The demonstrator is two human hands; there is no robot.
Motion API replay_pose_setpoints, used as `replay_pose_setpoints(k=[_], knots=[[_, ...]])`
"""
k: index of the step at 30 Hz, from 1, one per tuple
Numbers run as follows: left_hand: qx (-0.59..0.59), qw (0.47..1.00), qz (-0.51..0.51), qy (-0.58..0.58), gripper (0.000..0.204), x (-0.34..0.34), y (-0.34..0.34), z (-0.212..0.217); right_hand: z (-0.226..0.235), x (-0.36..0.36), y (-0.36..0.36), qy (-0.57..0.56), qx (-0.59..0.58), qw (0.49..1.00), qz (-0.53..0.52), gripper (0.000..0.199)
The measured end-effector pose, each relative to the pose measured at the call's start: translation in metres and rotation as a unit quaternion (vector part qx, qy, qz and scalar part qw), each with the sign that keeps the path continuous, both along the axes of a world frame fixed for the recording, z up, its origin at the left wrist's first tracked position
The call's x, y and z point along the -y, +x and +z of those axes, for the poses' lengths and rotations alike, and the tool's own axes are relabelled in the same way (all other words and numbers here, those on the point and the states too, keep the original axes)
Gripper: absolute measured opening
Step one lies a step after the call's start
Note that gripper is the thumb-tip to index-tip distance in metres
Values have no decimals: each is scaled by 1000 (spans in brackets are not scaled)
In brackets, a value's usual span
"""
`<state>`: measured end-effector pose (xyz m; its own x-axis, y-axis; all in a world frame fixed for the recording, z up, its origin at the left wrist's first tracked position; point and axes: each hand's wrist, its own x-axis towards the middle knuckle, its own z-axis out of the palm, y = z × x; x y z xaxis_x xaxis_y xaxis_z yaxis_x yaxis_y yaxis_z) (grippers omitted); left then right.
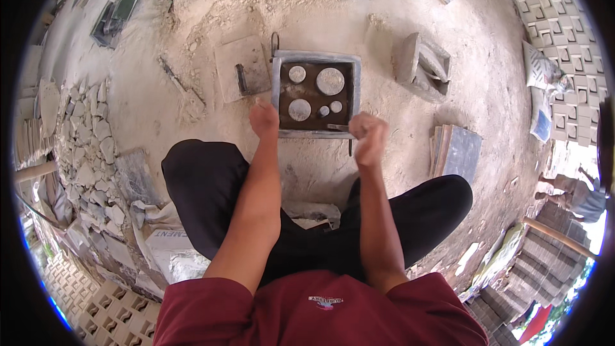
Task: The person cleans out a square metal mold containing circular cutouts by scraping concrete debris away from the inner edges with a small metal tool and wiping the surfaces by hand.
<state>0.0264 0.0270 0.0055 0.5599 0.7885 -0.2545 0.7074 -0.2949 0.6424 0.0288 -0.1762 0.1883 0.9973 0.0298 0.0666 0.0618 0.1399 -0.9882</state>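
Spread beneath everything, a dusty tan floor [397, 19], gritty and crumbled toward upper centre. Upper right, against the rim, stacked pale grey patterned blocks [554, 22]. Left of frame, a heap of jagged, flat grey rubble [86, 147].

At centre, a grey, straight-walled, nearly square open box [276, 86], metal by its look; no clear long axis. Thin dark loops at its upper left and lower right corners. Inside, a dark brown, smooth-looking bed, with five pale grey, rough-topped discs set apart from the walls.

Right of centre, a hollow grey concrete block [410, 67], slanted pieces within. Left of the box, a flat, squarish, dusty grey slab [230, 57], tilted slightly.

Left hand [263, 118] just beside the box's left wall, fingers blurred and seemingly folded; cannot tell how far, nor whether gripping anything. Right hand [368, 133] at the lower right corner, fingers curled closed around a thin grey flat-bladed tool.

Discs by size: largest upper right [330, 81], next lower left [299, 109], then upper left [297, 74], two small ones lower right [336, 107].

Slimmest, the tool [337, 127]: long axis running left-right, tip pointing left, over the box's lower right interior.
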Motion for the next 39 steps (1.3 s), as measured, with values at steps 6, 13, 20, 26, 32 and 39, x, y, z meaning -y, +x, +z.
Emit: replay_pose_setpoints(k=[6,13,20,26,32,39], knots=[[-17,1000,15,3,59,1,-6,9,-10,1,-1,26,-3,1000,-7,33],[-30,999,16,-29,58,5,-4,18,-20,4,11,-4,17,1000,9,35],[-4,1000,1,-12,57,2,1,9,-26,-7,13,-113,38,992,28,35],[-21,999,12,-23,56,8,-2,9,-33,-2,4,-152,116,981,-11,36],[5,999,-18,28,56,-8,-4,-9,-13,-7,-3,-2,2,1000,9,31],[10,1000,9,7,55,1,-3,4,-22,0,-14,19,10,1000,6,31]])
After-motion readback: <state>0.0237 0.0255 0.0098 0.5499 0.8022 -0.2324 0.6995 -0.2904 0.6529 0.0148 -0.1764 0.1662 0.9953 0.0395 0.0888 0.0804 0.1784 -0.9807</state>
